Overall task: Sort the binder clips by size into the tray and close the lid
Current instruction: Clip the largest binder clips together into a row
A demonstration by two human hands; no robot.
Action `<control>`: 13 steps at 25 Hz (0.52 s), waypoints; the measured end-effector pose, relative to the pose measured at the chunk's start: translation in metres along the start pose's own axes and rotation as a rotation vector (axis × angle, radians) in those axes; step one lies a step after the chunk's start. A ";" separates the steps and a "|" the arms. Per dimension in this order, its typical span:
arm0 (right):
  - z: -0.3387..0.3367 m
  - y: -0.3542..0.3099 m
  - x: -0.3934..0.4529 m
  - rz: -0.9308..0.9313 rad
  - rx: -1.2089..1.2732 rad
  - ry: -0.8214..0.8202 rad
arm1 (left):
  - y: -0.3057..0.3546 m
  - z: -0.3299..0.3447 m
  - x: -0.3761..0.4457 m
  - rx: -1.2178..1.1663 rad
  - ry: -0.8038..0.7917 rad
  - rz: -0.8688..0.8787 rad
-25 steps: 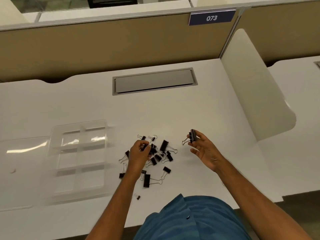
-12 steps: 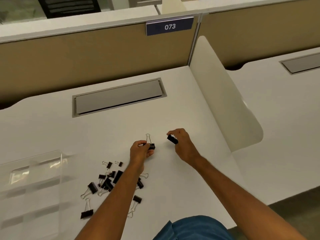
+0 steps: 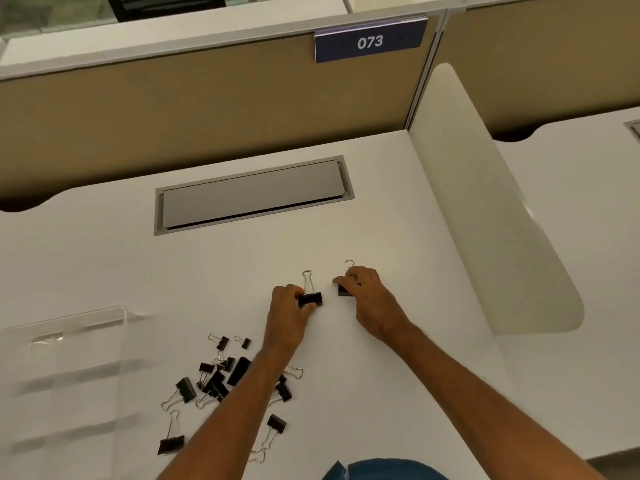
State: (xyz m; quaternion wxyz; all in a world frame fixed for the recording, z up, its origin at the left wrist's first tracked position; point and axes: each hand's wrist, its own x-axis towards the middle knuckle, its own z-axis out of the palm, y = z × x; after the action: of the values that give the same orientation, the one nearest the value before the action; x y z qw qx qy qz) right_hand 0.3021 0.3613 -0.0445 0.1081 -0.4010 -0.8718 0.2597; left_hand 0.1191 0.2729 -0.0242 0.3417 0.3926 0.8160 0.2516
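My left hand (image 3: 289,303) pinches a black binder clip (image 3: 310,298) that sits on the white desk, its wire handle pointing away from me. Just to the right, my right hand (image 3: 363,289) grips a second black binder clip (image 3: 344,290), mostly covered by the fingers. The two clips lie side by side, a small gap apart. A pile of several black binder clips (image 3: 221,375) of different sizes lies lower left, partly under my left forearm. The clear compartment tray (image 3: 69,375) is at the far left, blurred, its lid edge cut off by the frame.
A grey cable hatch (image 3: 252,194) is set into the white desk (image 3: 346,393) behind the hands. A white rounded divider panel (image 3: 485,220) stands to the right. A tan partition with a 073 sign (image 3: 370,41) closes the back.
Both hands have set their clips down side by side on the desk, farther from the pile. The camera view has shifted, so the tray sits at the left edge.
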 end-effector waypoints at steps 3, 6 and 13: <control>0.005 -0.002 -0.009 0.182 0.203 0.106 | -0.007 0.003 0.001 0.010 0.008 0.049; 0.011 0.002 -0.007 0.157 0.188 0.156 | -0.010 0.005 0.005 -0.007 0.051 0.052; 0.025 0.012 0.001 0.140 0.151 0.178 | -0.013 0.011 0.007 -0.006 0.092 0.076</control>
State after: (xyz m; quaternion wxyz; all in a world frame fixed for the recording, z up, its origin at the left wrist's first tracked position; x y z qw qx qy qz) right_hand 0.2988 0.3595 -0.0720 0.1964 -0.4733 -0.8066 0.2947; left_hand 0.1180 0.2728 -0.0426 0.2951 0.4105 0.8145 0.2847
